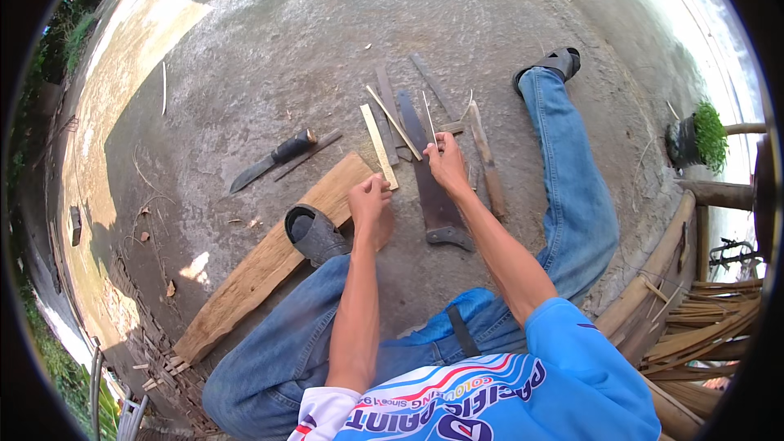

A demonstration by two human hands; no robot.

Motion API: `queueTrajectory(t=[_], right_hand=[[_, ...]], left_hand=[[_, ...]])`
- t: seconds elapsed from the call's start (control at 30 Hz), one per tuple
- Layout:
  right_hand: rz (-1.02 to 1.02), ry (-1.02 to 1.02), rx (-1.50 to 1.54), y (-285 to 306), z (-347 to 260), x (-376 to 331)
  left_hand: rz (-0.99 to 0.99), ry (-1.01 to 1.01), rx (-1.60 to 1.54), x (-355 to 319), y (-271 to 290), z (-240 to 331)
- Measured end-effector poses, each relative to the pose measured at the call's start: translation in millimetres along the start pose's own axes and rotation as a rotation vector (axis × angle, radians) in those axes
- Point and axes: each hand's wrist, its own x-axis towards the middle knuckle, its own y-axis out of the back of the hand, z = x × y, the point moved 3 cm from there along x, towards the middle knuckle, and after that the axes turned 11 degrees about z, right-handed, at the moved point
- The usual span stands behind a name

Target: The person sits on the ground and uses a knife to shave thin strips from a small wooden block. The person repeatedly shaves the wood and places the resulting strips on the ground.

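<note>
The left hand (371, 200) pins a flat bamboo strip (380, 147) and the right hand (447, 162) pinches a thin sliver (429, 118), so sorting strips seems underway, needing a steady pull.

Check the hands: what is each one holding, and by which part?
Right hand pinches a thin bamboo sliver at its lower end. Left hand rests on the near end of a flat bamboo strip on the wooden plank; grip unclear.

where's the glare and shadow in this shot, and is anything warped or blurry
Head view: sunlight blows out the concrete ground at upper left and the right rim; the hands, left hand and right hand, sit in sharp, even shade; fisheye bends the wooden plank and edges, with black corners.
</note>
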Motion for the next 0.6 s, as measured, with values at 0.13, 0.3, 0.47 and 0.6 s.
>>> queueTrajectory(t=[0.13,0.3,0.47,0.6], right_hand=[[0.032,0.202,-0.281,-23,-42,5],[0.016,0.29,-0.484,-52,-46,19],[0.041,0.317,-0.456,-73,-45,41],[0.014,0.291,-0.588,-95,-61,27]], left_hand=[[-0.013,0.032,0.001,-7,0,-7],[-0.047,0.02,-0.073,-5,-6,5],[-0.002,-0.035,-0.19,0,-5,15],[0.081,-0.067,-0.285,1,3,23]])
